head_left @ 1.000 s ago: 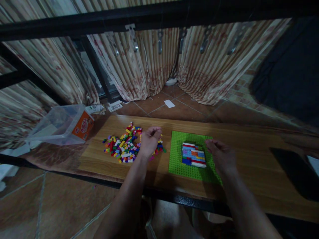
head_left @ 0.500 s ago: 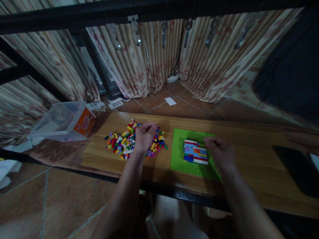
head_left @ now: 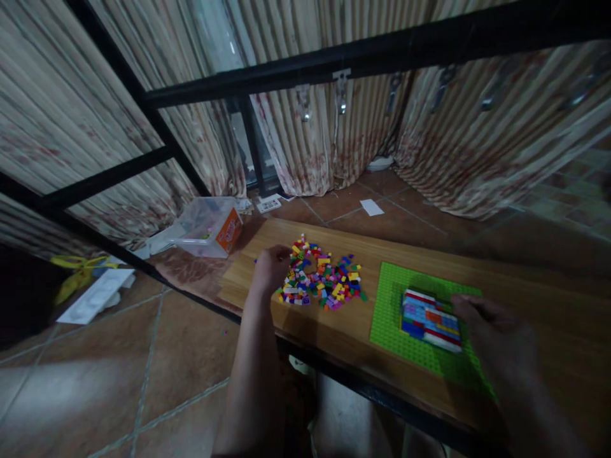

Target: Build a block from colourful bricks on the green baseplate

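My left hand (head_left: 271,267) is at the left edge of a pile of small coloured toy bricks (head_left: 329,280). Its fingers are curled together, and whatever may be in them is hidden. To the right of the pile lies a green studded baseplate (head_left: 387,299). On it stands a low block of joined bricks (head_left: 429,320) in white, red, blue, orange and purple. Over the baseplate's right side, close to that block, my right hand (head_left: 496,327) has its fingertips drawn together. Anything between them is too small or too dark to make out.
A clear plastic tub (head_left: 205,229) with an orange label stands beyond the wooden table's (head_left: 305,324) left end. A black metal rail (head_left: 334,67) crosses above, before striped curtains (head_left: 305,152). White paper (head_left: 371,207) lies on the tiled floor.
The view has turned left, so the table sits further right. My left hand has moved from the pile's middle to its left edge. My right hand stays beside the built block.
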Demonstrator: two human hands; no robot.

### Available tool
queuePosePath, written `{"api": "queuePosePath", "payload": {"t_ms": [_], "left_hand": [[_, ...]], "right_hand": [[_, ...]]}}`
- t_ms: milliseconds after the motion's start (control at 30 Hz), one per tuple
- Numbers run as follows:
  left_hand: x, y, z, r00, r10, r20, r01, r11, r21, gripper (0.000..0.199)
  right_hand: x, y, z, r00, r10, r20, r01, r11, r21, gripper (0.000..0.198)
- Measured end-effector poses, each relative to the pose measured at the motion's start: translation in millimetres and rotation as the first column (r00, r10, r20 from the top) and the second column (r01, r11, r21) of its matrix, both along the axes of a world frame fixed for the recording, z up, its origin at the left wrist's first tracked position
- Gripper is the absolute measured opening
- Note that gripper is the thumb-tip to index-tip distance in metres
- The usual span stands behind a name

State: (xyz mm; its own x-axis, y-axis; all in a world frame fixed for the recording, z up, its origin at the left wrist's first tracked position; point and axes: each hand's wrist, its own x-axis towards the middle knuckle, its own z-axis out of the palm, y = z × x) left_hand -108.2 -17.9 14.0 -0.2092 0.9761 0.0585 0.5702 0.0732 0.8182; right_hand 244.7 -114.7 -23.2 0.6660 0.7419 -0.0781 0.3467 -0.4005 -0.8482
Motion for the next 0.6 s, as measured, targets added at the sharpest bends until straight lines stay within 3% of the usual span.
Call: {"api": "queuePosePath", "payload": {"t_ms": [100, 267, 400, 600], "left_hand": [[-7, -8, 4.7, 0.984, -0.008, -0.180, -0.006, 0.997, -0.076, 0.030], [-28, -17, 6.8, 0.956, 0.003, -0.294, -0.041, 0.991, -0.124, 0.034], [-48, -18, -5.9, 0.925, 0.026, -0.379, -0.097, 0.981, -0.170, 0.025], [-62, -13, -24.1, 0.889, 0.121, -0.442, -0.252, 0.934, -0.252, 0.036]], "right_hand": [[1, 1, -4, 1.000, -0.005, 0.006, 0.006, 0.999, -0.044, 0.037], [-1, 2, -4, 0.994, 0.041, 0.102, -0.030, 0.994, -0.108, 0.031], [-3, 2, -3, 0.990, 0.040, 0.136, -0.027, 0.995, -0.094, 0.033], [-9, 3, 4, 0.979, 0.098, 0.176, -0.076, 0.989, -0.129, 0.037]]}}
